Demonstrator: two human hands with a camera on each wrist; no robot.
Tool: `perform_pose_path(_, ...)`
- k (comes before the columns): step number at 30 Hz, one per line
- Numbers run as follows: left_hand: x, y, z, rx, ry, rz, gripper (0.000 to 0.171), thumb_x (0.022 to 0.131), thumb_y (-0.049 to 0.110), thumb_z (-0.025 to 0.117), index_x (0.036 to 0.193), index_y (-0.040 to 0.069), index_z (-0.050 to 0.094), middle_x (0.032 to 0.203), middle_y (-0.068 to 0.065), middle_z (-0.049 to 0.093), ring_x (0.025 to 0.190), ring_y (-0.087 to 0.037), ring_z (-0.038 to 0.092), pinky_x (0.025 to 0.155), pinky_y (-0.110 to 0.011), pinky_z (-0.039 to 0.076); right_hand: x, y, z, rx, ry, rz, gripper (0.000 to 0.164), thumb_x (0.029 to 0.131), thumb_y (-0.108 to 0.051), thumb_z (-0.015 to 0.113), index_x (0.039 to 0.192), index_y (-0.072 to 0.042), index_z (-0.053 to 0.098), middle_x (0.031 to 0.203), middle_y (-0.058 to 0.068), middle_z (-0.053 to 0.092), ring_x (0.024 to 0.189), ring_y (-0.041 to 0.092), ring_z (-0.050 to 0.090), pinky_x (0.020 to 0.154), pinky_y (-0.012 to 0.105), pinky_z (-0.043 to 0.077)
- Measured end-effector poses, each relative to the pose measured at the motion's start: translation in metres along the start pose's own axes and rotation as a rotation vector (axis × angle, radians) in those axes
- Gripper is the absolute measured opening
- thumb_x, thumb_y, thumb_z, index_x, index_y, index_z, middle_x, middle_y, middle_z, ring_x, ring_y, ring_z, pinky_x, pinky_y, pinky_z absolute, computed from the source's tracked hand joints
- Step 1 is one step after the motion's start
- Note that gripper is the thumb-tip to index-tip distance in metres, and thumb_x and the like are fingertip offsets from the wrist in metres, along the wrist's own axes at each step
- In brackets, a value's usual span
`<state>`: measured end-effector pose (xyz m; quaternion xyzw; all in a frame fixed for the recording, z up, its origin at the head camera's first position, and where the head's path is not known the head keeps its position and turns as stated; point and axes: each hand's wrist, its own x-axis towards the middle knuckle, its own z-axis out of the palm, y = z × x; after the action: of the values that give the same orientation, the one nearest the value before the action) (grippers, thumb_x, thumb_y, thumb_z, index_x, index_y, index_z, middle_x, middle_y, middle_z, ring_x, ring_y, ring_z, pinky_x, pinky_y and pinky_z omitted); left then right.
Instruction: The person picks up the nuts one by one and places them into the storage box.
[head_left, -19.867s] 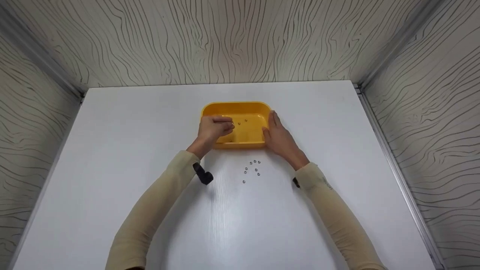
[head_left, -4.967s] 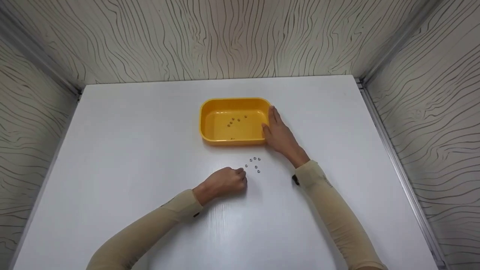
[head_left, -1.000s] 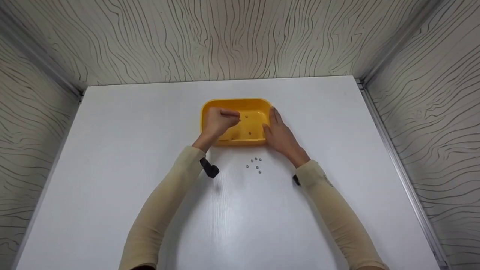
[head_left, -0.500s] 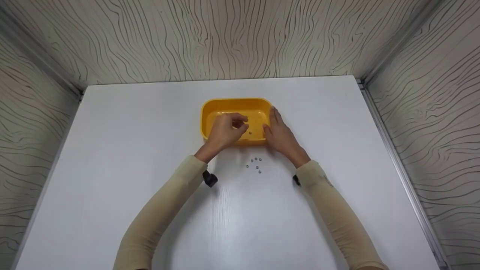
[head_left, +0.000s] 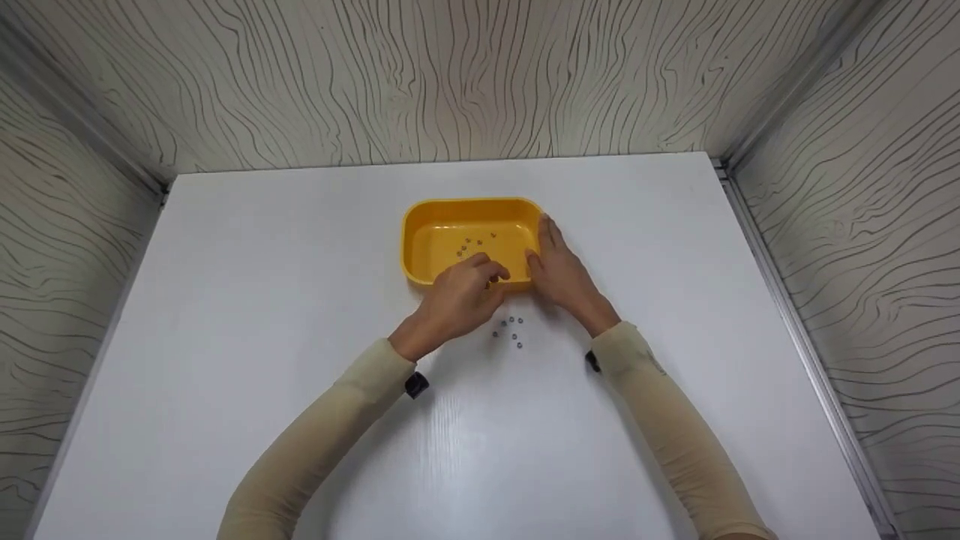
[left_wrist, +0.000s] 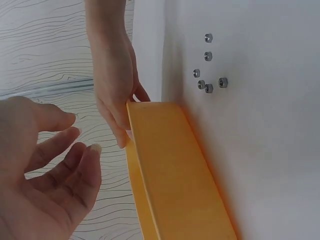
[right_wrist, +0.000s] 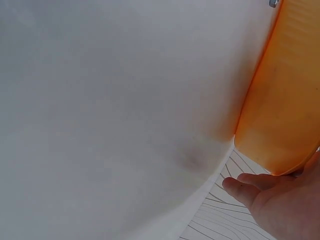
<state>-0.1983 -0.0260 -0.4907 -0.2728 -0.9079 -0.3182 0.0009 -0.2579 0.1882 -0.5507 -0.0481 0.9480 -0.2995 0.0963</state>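
Note:
My left hand (head_left: 461, 300) hovers over the near rim of a yellow plastic bin (head_left: 414, 259). In the left wrist view, this hand's (left_wrist: 50, 185) fingers are loosely bent and apart, with nothing visible between them. My right hand (head_left: 564, 279) holds the bin's right end, thumb over the rim and fingers along the outer wall. Several small metal hex nuts (left_wrist: 223, 82) lie loosely grouped on the white table in front of the bin. More nuts (head_left: 479, 242) are scattered on the bin's floor; my left hand hides part of that floor.
The white table (head_left: 262, 315) extends around the bin on all sides. A wood-grain patterned panel (head_left: 480, 82) rises behind its back edge, with similar panels and metal rails (head_left: 795, 322) at the sides. A small black device (head_left: 417, 385) is on my left wrist.
My left hand was inside the bin a second ago, fingertips together; it has drawn back toward me and its fingers have parted. My right hand stays at the bin's end.

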Motion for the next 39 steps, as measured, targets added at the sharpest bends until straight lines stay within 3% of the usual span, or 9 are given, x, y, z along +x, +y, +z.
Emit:
perform_pose_path(6, -0.013, 0.000, 0.010, 0.155, -0.053, 0.098, 0.023, 0.101, 0.019, 0.070, 0.120, 0.007, 0.076, 0.108, -0.006, 0.078, 0.087, -0.020, 0.071, 0.083, -0.033, 0.064, 0.001, 0.001, -0.001, 0.005, -0.006, 0.002, 0.076, 0.113, -0.036, 0.038, 0.169, -0.009, -0.007, 0.179, 0.013, 0.000, 0.161, 0.032, 0.029, 0.133, 0.049, 0.027)
perform_pose_path(12, -0.021, -0.003, 0.021, 0.169, -0.067, 0.176, 0.021, 0.098, 0.011, 0.072, 0.116, 0.003, 0.077, 0.108, -0.008, 0.077, 0.092, -0.021, 0.071, 0.089, -0.035, 0.064, 0.002, 0.001, -0.002, 0.009, -0.003, -0.018, 0.077, 0.113, -0.037, 0.038, 0.169, -0.009, -0.007, 0.179, 0.013, -0.001, 0.162, 0.032, 0.027, 0.134, 0.049, 0.027)
perform_pose_path(15, -0.025, -0.006, 0.027, 0.189, -0.059, 0.216, 0.017, 0.097, 0.007, 0.071, 0.111, 0.000, 0.078, 0.102, -0.010, 0.076, 0.090, -0.023, 0.073, 0.085, -0.035, 0.065, 0.002, 0.001, -0.002, 0.013, 0.001, -0.033, 0.076, 0.113, -0.037, 0.038, 0.169, -0.008, -0.005, 0.179, 0.014, 0.000, 0.164, 0.032, 0.023, 0.134, 0.048, 0.025)
perform_pose_path(23, -0.035, -0.012, 0.044, 0.334, -0.054, 0.267, 0.020, 0.101, 0.011, 0.066, 0.116, 0.002, 0.076, 0.109, -0.010, 0.079, 0.101, -0.023, 0.077, 0.091, -0.034, 0.065, 0.003, 0.000, -0.002, 0.001, 0.005, -0.026, 0.076, 0.113, -0.036, 0.037, 0.169, -0.008, -0.006, 0.179, 0.016, 0.001, 0.165, 0.032, 0.018, 0.135, 0.048, 0.022)
perform_pose_path(29, -0.046, -0.019, 0.059, 0.534, -0.040, 0.380, 0.022, 0.102, 0.007, 0.063, 0.118, 0.002, 0.076, 0.116, -0.010, 0.079, 0.107, -0.022, 0.078, 0.093, -0.031, 0.065, 0.002, 0.002, -0.001, 0.012, 0.011, -0.033, 0.076, 0.113, -0.037, 0.037, 0.169, -0.009, -0.005, 0.179, 0.015, 0.001, 0.164, 0.033, 0.019, 0.135, 0.049, 0.022)
perform_pose_path(33, -0.051, -0.023, 0.065, 0.638, -0.031, 0.443, 0.022, 0.100, 0.005, 0.064, 0.119, 0.003, 0.076, 0.119, -0.009, 0.078, 0.110, -0.020, 0.077, 0.088, -0.028, 0.065, 0.001, 0.003, 0.000, 0.020, 0.011, -0.038, 0.075, 0.113, -0.036, 0.037, 0.169, -0.009, -0.005, 0.179, 0.016, 0.002, 0.164, 0.034, 0.020, 0.135, 0.049, 0.023)
perform_pose_path(39, -0.054, -0.027, 0.067, 0.706, -0.040, 0.461, 0.021, 0.098, 0.004, 0.067, 0.117, 0.004, 0.076, 0.118, -0.006, 0.077, 0.108, -0.017, 0.076, 0.082, -0.024, 0.065, 0.000, 0.003, 0.000, 0.015, 0.009, -0.032, 0.076, 0.113, -0.037, 0.037, 0.169, -0.009, -0.006, 0.179, 0.015, 0.001, 0.164, 0.033, 0.019, 0.135, 0.048, 0.022)
